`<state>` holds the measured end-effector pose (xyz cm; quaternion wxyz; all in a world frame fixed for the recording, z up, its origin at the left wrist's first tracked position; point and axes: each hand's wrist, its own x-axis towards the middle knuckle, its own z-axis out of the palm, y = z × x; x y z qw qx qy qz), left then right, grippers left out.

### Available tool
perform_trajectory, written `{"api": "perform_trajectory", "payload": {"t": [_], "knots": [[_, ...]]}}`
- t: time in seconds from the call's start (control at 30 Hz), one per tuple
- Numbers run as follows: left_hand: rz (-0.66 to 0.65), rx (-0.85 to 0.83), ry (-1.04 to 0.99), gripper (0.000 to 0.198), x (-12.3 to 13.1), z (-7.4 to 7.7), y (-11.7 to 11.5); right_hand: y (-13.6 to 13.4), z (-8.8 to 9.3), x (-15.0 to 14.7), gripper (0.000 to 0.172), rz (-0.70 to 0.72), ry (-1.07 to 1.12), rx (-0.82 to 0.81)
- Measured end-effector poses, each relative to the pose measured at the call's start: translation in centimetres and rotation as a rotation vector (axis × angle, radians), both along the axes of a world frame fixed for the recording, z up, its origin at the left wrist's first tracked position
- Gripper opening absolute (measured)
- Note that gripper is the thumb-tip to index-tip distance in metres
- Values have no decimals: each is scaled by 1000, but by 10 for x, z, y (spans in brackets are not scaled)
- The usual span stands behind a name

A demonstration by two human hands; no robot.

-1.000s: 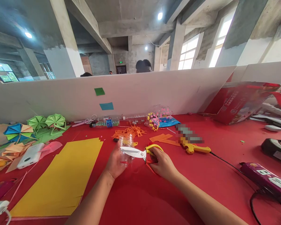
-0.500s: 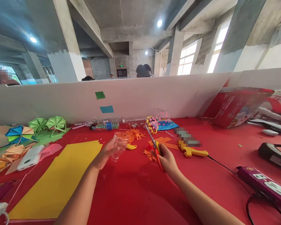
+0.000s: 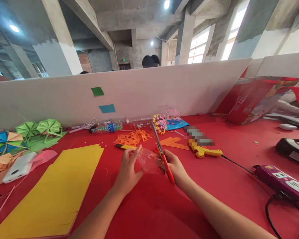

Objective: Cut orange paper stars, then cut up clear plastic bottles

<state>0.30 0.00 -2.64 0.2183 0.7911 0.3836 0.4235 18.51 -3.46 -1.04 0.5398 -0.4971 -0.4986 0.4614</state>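
My left hand (image 3: 128, 171) holds a clear plastic piece (image 3: 147, 161), which looks like a cut part of a bottle, its thumb and fingers at the left side. My right hand (image 3: 176, 168) grips red-handled scissors (image 3: 167, 166), their blades pointing up and away. The right fingertips are at the plastic piece's right edge; whether they press on it I cannot tell. Just beyond the left fingers lies a yellow utility knife (image 3: 128, 146), partly covered by the hand. Orange paper scraps with star-shaped cutouts (image 3: 132, 136) lie behind it. Past the scissor tips is a clear plastic form with yellow and pink stars (image 3: 160, 124).
Yellow paper sheets (image 3: 52, 186) lie at left, near green paper umbrellas (image 3: 49, 126) and a white device (image 3: 19, 167). A plastic bottle (image 3: 104, 127) lies by the white partition (image 3: 129, 89). To the right are a yellow glue gun (image 3: 206, 152), its cord, and a purple power strip (image 3: 284, 182).
My left hand has brought the plastic piece right and nearer, up to my right hand. The scissors have turned slightly more upright. The view has tilted down a little.
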Motion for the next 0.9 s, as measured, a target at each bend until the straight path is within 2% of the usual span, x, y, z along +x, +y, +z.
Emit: {"api": "perform_trajectory", "payload": {"t": [0.07, 0.17, 0.27, 0.33, 0.43, 0.6, 0.77, 0.83, 0.9], "knots": [[-16, -228, -164, 57, 1, 3, 0, -2, 0, -1, 27, -12, -1, 19], [-219, -650, -528, 49, 3, 7, -3, -6, 0, -3, 27, -50, -91, 95], [-395, -875, -816, 49, 9, 11, -8, -10, -1, -7, 27, -76, -227, 197], [-424, -929, -888, 52, 11, 14, -9, -10, -2, -9, 28, -55, -256, 209], [-382, -978, -949, 55, 10, 17, -5, -8, 0, -10, 32, 13, -178, 134], [-311, -999, -1043, 50, 0, 19, 6, -10, 22, -2, 37, 89, 23, -69], [-326, -1056, -1167, 45, -7, 24, 9, -15, 51, 4, 42, 156, -70, -100], [-347, -1051, -1230, 44, -9, 26, 10, -12, 52, 3, 42, 228, -142, -141], [-354, -1027, -1243, 41, -11, 27, 10, -8, 44, 0, 43, 279, -192, -202]]}}
